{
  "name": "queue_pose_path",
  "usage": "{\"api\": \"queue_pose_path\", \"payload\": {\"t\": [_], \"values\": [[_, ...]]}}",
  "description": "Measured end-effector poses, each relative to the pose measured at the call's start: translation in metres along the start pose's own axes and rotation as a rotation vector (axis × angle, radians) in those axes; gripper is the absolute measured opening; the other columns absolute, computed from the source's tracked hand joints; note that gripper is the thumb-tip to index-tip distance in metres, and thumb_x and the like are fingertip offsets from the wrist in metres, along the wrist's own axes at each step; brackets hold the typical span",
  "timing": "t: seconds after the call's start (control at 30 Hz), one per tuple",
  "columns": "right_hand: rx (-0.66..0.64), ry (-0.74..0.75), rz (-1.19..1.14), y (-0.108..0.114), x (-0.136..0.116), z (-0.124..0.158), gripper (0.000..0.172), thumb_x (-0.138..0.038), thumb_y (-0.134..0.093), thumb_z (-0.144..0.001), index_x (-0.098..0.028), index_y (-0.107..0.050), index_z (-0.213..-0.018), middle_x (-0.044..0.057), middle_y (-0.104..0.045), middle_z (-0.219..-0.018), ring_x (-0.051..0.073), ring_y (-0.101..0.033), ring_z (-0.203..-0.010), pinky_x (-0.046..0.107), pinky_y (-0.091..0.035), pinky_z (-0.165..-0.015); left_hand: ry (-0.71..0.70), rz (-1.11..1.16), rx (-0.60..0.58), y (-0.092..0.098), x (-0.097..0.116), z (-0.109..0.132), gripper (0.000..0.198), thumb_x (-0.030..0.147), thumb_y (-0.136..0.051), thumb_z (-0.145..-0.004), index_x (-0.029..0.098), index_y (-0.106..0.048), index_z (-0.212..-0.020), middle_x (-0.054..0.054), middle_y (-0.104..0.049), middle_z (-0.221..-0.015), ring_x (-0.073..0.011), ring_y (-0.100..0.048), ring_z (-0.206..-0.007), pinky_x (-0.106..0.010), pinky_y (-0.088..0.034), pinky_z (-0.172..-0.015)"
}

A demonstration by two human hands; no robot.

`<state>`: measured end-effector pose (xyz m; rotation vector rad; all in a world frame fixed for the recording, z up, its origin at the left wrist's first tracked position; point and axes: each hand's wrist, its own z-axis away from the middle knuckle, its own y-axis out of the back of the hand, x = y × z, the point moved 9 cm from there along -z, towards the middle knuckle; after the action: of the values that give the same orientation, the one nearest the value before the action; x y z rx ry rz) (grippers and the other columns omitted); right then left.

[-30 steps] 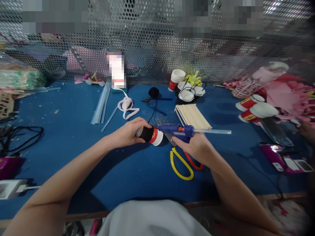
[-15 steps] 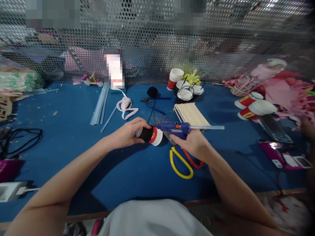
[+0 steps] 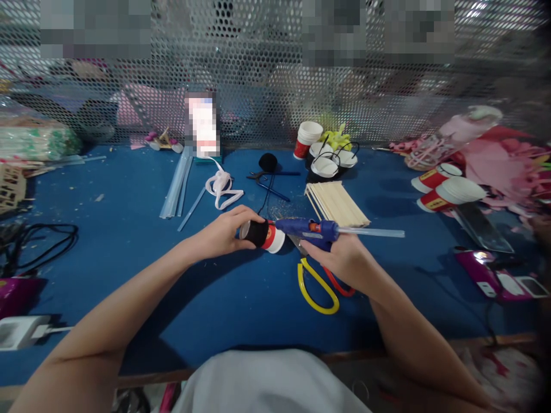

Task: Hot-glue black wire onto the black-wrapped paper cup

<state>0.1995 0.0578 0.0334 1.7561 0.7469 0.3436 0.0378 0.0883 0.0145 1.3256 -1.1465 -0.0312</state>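
Observation:
My left hand (image 3: 228, 232) is closed around a small paper cup (image 3: 272, 237) lying on its side, red and white with black cord wound round part of it. A strand of the cord runs up to a black ball of cord (image 3: 267, 162). In my right hand (image 3: 340, 252) is a blue glue gun (image 3: 306, 228), with a clear glue stick sticking out of its back end. The gun's nozzle points left and is at the cup, by the edge of the black winding; whether it touches, I cannot tell. Scissors (image 3: 318, 292) with yellow and red handles lie beneath the gun.
Behind my hands lie pliers (image 3: 271, 183), white ribbon (image 3: 221, 186), clear glue sticks (image 3: 176, 186) and wooden sticks (image 3: 338, 203). Several cups (image 3: 325, 166) stand near the mesh screen (image 3: 258, 86); more cups (image 3: 451, 192) lie at right beside a purple device (image 3: 495, 275). A phone (image 3: 204, 123) leans at the back.
The back end of the glue gun has dipped a little and shifted slightly right with my right hand. My left hand still holds the cup in nearly the same place.

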Motion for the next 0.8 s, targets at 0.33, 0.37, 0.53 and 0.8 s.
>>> {"api": "queue_pose_path", "payload": {"t": [0.33,0.37,0.53,0.8], "values": [[0.064,0.178,0.228,0.014,-0.028,0.002,0.030,-0.018,-0.041,-0.084,-0.017,-0.070,-0.090,0.007,-0.062,-0.063,0.018,-0.055,-0.057,0.028,-0.039,-0.052,0.061,0.018,0.038,0.001,-0.009,0.000,0.050,0.031,-0.067,-0.072,0.022,-0.049,-0.118,-0.009,-0.055,-0.111,-0.0221,-0.054,-0.100,-0.036,-0.047,-0.084],[0.064,0.191,0.232,0.015,-0.030,0.002,0.029,-0.017,-0.042,-0.084,-0.017,-0.070,-0.091,0.007,-0.063,-0.064,0.018,-0.056,-0.057,0.027,-0.039,-0.052,0.068,0.018,0.036,0.001,-0.010,0.000,0.050,0.031,-0.067,-0.072,0.022,-0.049,-0.118,-0.009,-0.055,-0.111,-0.0221,-0.054,-0.101,-0.036,-0.047,-0.084],[0.087,0.315,0.292,0.019,-0.044,0.005,0.033,-0.009,-0.039,-0.082,-0.017,-0.070,-0.086,0.006,-0.061,-0.059,0.016,-0.051,-0.049,0.026,-0.035,-0.046,0.107,0.010,0.029,0.003,-0.011,0.000,0.049,0.033,-0.067,-0.071,0.020,-0.050,-0.116,-0.009,-0.056,-0.111,-0.0226,-0.054,-0.102,-0.036,-0.046,-0.085],[0.034,0.202,0.172,0.015,-0.033,0.004,0.033,-0.013,-0.037,-0.083,-0.017,-0.069,-0.088,0.007,-0.062,-0.063,0.017,-0.054,-0.055,0.027,-0.038,-0.052,0.125,-0.010,0.032,0.003,-0.013,-0.001,0.050,0.035,-0.066,-0.071,0.020,-0.050,-0.117,-0.008,-0.057,-0.110,-0.0225,-0.055,-0.100,-0.036,-0.046,-0.085]]}}
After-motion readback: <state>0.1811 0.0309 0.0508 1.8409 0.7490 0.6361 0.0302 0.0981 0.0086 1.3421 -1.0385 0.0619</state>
